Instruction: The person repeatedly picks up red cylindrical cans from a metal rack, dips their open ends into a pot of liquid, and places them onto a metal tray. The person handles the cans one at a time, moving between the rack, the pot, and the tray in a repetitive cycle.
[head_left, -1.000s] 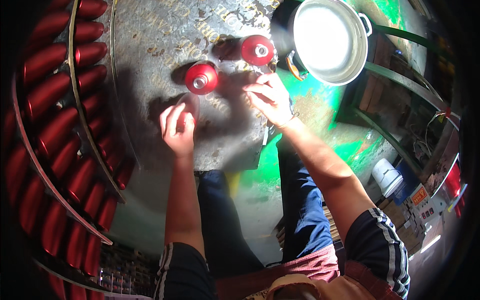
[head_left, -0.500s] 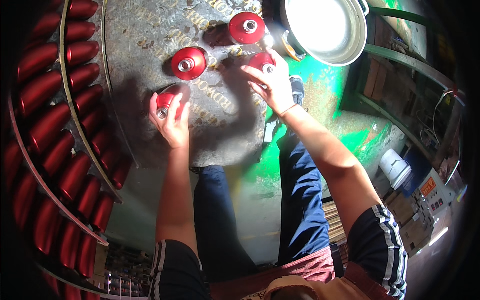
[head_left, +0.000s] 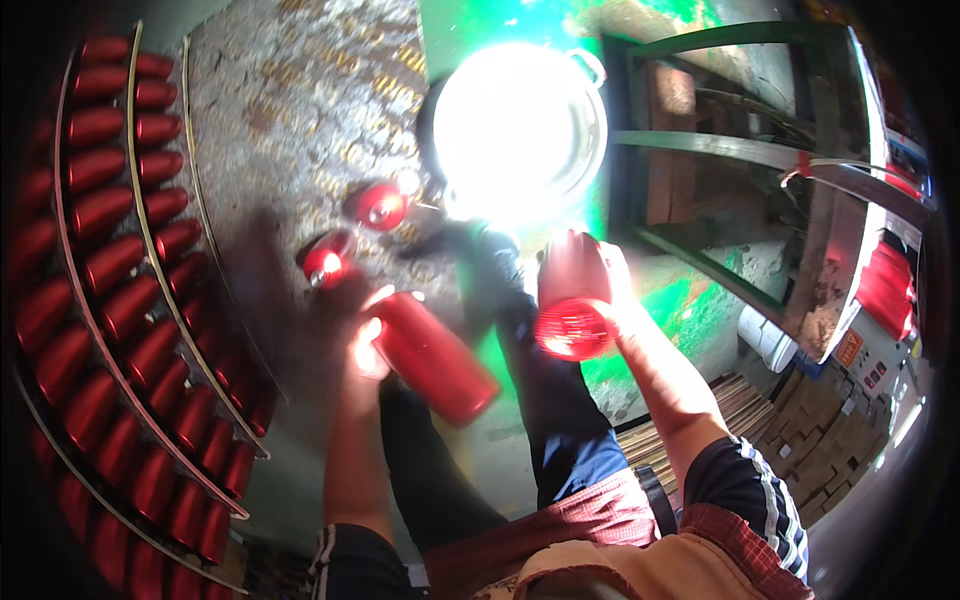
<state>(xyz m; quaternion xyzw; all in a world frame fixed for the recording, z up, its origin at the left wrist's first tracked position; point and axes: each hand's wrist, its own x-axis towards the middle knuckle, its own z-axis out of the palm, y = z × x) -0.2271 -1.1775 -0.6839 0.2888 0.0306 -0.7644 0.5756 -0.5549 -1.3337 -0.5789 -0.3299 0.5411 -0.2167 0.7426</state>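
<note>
My left hand is closed around one end of a red metal bottle, which tilts with its base toward the lower right. In my right hand, a second red bottle is held above my leg with its round base turned up toward me. Motion smears both. Two more red bottles stand upright on the dark printed board, their silvery necks upward: one red bottle by the pot and another red bottle close to my left hand.
Curved racks of many red bottles line the left side. A round metal pot, washed out by glare, sits beyond my hands. To the right are a frame of bars, a white bucket and stacked cardboard.
Both hands have lifted their bottles off the board and drawn them nearer, tipping them over. My view has shifted, so the pot and the other bottles appear elsewhere.
</note>
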